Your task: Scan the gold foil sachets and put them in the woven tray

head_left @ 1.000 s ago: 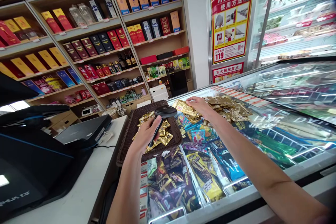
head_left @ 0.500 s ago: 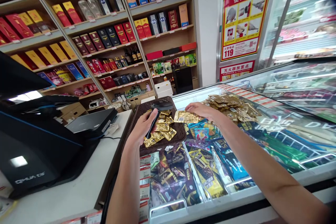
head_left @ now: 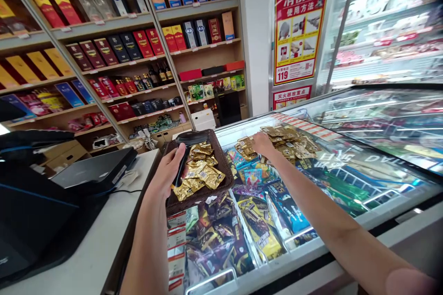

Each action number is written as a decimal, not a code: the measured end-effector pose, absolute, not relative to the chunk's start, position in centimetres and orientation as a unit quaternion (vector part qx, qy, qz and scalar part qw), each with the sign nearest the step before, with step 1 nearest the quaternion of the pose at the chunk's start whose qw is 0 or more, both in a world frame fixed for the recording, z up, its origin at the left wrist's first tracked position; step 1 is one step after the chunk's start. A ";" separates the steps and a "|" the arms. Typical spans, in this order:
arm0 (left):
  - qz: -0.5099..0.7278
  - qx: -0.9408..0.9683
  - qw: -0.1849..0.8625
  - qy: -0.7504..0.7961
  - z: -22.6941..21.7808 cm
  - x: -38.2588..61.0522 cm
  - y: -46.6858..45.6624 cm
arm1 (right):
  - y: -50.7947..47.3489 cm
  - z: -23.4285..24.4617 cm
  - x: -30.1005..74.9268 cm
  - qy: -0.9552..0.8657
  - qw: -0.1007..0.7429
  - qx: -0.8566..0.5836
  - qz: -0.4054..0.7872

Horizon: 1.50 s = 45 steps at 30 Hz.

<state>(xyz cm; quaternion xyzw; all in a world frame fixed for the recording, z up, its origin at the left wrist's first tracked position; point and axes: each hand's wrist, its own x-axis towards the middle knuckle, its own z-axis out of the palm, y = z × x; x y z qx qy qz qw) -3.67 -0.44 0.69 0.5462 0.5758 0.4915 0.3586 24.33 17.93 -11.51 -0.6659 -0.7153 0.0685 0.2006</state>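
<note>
My left hand is closed around the handle of a black handheld barcode scanner, whose head points away from me. Under and beside it, a dark brown woven basket holds several shiny gold foil packets. My right hand is over the glass freezer lid, its fingers curled down at a gold packet on the left end of a loose pile. The fingertips are partly hidden. Just right of that hand, the rest of the pile of gold packets is spread on the glass.
Below the glass, the chest freezer holds wrapped ice creams in wire baskets. A white counter with a black checkout machine and a grey flat device is on the left. Shelves of boxed bottles line the back.
My right hand has lowered a gold packet from near the basket onto the pile on the glass. The left hand still holds the scanner over the basket. My view has swung right.
</note>
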 end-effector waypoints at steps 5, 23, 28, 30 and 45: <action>0.489 0.549 0.359 0.575 0.5 -3.9 -0.2 | 17.3 -13.8 24.0 -0.724 0.163 -0.671 0.004; 0.470 0.580 0.377 0.548 0.1 -2.5 -0.5 | 15.5 -9.7 22.6 -0.599 0.410 -0.589 0.355; 0.470 0.582 0.364 0.555 -0.2 -2.2 -0.3 | 14.3 -8.2 22.1 -0.608 0.451 -0.539 0.369; 0.463 0.582 0.367 0.559 -0.3 -2.1 -0.3 | 14.1 -7.9 22.0 -0.603 0.464 -0.521 0.388; 0.439 0.591 0.380 0.559 -0.5 -1.7 -0.2 | 13.3 -6.8 21.7 -0.584 0.468 -0.500 0.436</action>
